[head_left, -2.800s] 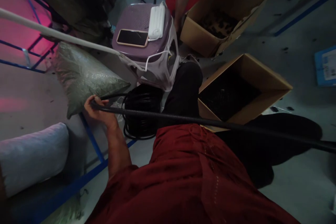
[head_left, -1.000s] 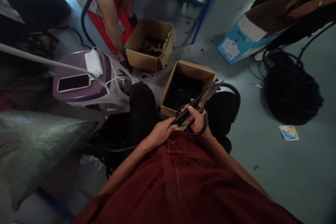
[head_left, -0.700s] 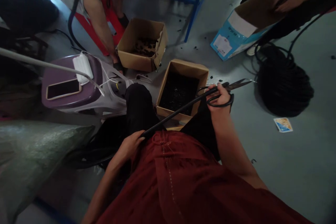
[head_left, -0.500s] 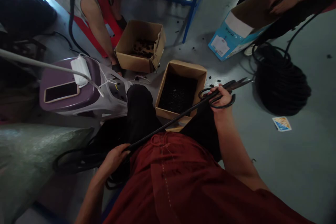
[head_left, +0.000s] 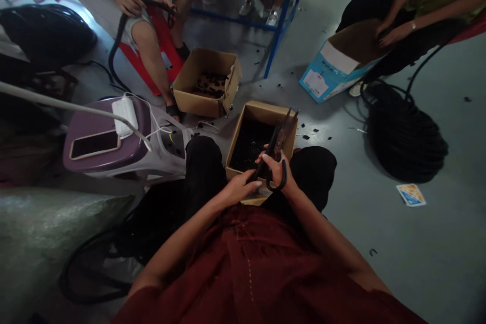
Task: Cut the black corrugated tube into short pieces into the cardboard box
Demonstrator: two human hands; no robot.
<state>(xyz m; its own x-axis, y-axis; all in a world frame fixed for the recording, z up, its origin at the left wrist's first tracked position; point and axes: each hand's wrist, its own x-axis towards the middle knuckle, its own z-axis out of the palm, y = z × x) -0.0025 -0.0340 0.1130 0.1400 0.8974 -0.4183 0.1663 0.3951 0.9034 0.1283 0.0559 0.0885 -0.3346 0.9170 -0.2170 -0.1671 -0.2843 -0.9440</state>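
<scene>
My right hand (head_left: 279, 172) grips the handles of large black scissors (head_left: 279, 142), whose blades point up over an open cardboard box (head_left: 283, 114) holding dark cut pieces. My left hand (head_left: 239, 190) pinches the end of a black tube just left of the scissor handles, fingers closed. Both hands meet above my knees, at the near edge of the box. The tube runs back down to a black loop (head_left: 81, 283) on the floor at my left.
A purple stool (head_left: 140, 149) with a phone (head_left: 94, 144) and a white charger stands left. A second cardboard box (head_left: 207, 83), a blue carton (head_left: 322, 73) and a black hose coil (head_left: 406, 134) lie on the grey floor. Other people sit at the back.
My hands were spread wide, stretching the black tube between them. They have come together over the box, and the scissors have swung from pointing right to pointing up.
</scene>
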